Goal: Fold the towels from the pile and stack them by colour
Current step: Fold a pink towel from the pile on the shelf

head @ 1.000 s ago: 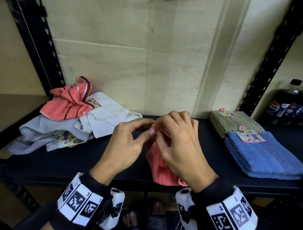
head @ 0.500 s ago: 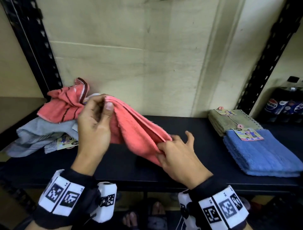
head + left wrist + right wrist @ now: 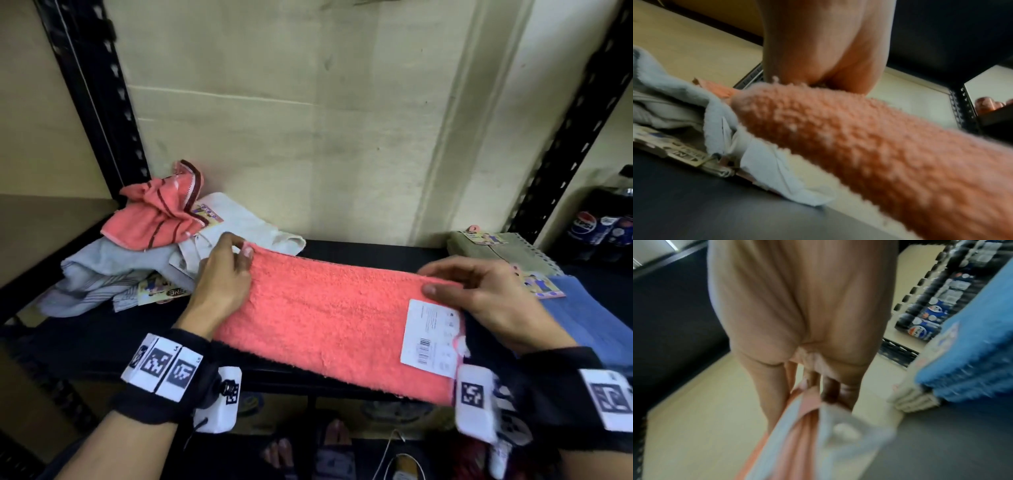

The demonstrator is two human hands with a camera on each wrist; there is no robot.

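Note:
A coral-pink towel (image 3: 325, 315) hangs stretched flat between my hands over the black shelf (image 3: 102, 329). My left hand (image 3: 226, 274) pinches its upper left corner. At the upper right corner my right hand (image 3: 479, 294) grips the edge, just above a white paper label (image 3: 430, 337). The left wrist view shows the same pink towel (image 3: 879, 154) running away from my left hand (image 3: 824, 48). In the right wrist view my right hand (image 3: 797, 321) holds the pink towel (image 3: 797, 426) and its label. An unfolded pile (image 3: 137, 246) of striped coral, grey and white towels lies at the back left.
Folded towels sit at the right: a green one (image 3: 500, 250) at the back and a blue one (image 3: 582, 315) in front, both with tags. Pepsi bottles (image 3: 603, 222) stand beyond the right upright. Black slotted uprights frame the shelf, with a cream wall behind.
The bunched pink towel was pulled apart. My left hand took one corner out to the left, my right hand the other to the right, and the towel now hangs spread flat.

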